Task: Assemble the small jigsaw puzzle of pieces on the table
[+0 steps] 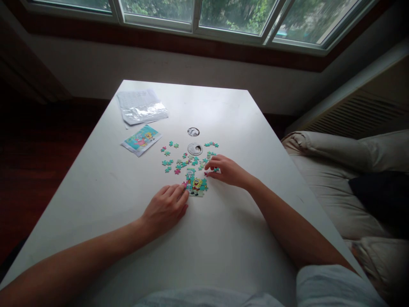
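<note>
In the middle of the white table (pixel 140 179) lies a partly joined jigsaw puzzle (pixel 197 186), showing a yellow square cartoon figure and a pale blue-green one. My left hand (pixel 168 202) rests palm down at its left edge, fingers laid out and tips touching a pinkish part there. Just above the puzzle's right side is my right hand (pixel 225 170), thumb and forefinger apart. By its thumb tip is a small pink puzzle piece (pixel 205 174); whether the thumb touches it I cannot tell. Several loose teal puzzle pieces (pixel 195 161) are scattered beyond the puzzle.
A picture card (pixel 141 140) with the cartoon figures lies left of the pieces. Behind it are papers and a clear plastic bag (pixel 143 111). Two round fittings (pixel 194 149) are set in the tabletop. A padded seat (pixel 332 187) stands right, windows (pixel 236 17) ahead.
</note>
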Motion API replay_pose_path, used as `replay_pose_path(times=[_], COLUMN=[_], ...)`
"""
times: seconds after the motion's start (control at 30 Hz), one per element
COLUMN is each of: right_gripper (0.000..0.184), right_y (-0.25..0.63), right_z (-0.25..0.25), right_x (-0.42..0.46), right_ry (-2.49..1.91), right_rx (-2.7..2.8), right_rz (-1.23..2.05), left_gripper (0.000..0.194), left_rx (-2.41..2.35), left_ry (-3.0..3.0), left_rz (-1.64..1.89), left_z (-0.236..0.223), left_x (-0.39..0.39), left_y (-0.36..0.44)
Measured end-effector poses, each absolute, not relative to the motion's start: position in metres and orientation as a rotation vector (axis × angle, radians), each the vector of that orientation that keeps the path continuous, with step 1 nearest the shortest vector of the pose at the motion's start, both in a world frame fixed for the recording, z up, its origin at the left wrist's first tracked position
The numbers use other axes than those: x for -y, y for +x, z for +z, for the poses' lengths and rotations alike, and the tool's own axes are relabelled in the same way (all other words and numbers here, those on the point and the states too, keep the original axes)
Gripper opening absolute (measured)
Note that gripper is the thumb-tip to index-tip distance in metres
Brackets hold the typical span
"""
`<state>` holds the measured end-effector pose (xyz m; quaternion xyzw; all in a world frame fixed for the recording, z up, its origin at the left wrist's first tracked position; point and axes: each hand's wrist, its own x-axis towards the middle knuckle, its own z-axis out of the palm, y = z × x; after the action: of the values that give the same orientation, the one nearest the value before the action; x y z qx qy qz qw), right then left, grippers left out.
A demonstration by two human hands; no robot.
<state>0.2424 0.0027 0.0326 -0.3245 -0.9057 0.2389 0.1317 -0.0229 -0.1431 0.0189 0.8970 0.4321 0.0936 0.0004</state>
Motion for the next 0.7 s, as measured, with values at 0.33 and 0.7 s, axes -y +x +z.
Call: replay_pose_path(times=[0.33, 0.7], right_gripper=[0.009, 0.004], right_y=[0.237, 0.214], right_z=[0.018, 0.02], right_x=[0.016, 0.017], right_ry=[-1.061, -1.038], right_rx=[2.616, 2.29], right_rz=[0.591, 1.092], left_gripper=[0.034, 0.039], left_rx=[-1.379, -1.318], left_ry=[2.832, 2.844], left_rz=[0.274, 0.276], left_z=[0.016, 0.015], left_x=[0.146, 0.148], left_y=[-0.022, -0.018])
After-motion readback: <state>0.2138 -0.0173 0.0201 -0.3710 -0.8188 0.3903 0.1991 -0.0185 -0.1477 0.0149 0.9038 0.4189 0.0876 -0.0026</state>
